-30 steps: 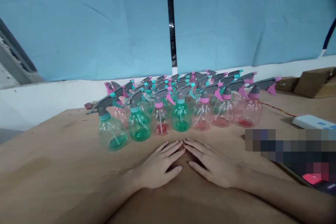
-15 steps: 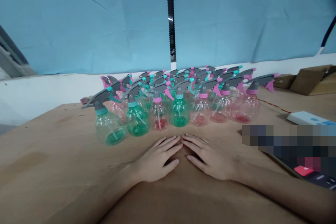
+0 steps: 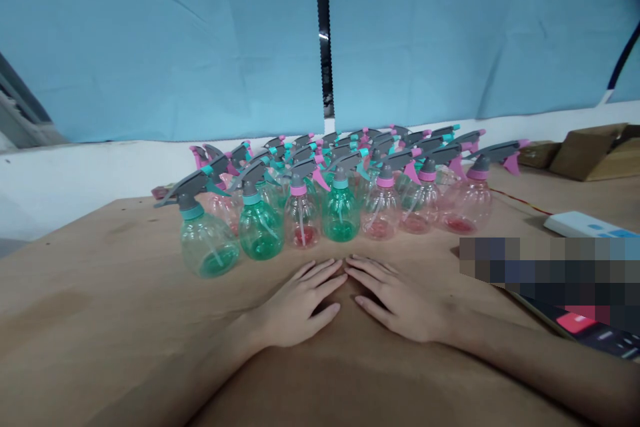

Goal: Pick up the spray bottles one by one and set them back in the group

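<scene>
The left hand (image 3: 297, 303) and right hand (image 3: 400, 300) lie flat, palms down, on the wooden surface (image 3: 100, 293), fingers loosely spread, their fingertips almost meeting. Just beyond the fingertips stands a cluster of upright green and pink spray bottles (image 3: 341, 213). A white device (image 3: 590, 225) lies well off to the right hand's outer side.

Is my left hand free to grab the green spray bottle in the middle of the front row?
Probably yes: the left hand lies flat and empty, the green spray bottle stands just past it, nothing between.
</scene>
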Demonstrator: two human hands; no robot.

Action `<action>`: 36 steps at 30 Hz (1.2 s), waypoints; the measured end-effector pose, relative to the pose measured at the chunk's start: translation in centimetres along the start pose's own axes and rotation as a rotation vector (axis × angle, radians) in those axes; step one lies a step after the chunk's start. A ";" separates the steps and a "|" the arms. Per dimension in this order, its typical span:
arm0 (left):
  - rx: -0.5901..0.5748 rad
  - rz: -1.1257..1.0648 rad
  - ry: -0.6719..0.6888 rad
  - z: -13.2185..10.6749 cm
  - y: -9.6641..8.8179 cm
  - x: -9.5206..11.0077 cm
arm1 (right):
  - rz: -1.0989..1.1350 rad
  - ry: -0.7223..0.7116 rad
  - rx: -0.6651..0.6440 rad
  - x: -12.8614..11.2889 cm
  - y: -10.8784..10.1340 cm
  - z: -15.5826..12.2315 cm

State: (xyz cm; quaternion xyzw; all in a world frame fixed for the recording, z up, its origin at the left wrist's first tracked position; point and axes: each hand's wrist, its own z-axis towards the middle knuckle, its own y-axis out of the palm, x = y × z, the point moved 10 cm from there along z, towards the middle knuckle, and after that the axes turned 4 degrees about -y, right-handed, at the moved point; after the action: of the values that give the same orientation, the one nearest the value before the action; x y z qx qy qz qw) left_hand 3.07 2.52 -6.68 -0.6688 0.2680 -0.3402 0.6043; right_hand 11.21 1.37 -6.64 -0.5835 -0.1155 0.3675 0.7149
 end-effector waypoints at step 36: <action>0.035 0.033 0.015 -0.1 -0.3 0.1 | -0.009 -0.005 -0.023 -0.1 0.0 0.1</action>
State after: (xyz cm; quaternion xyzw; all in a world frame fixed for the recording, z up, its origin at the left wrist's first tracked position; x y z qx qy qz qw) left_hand 3.02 2.41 -6.36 -0.6512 0.2776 -0.3395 0.6194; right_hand 11.10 1.40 -6.54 -0.5902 -0.1243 0.3644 0.7095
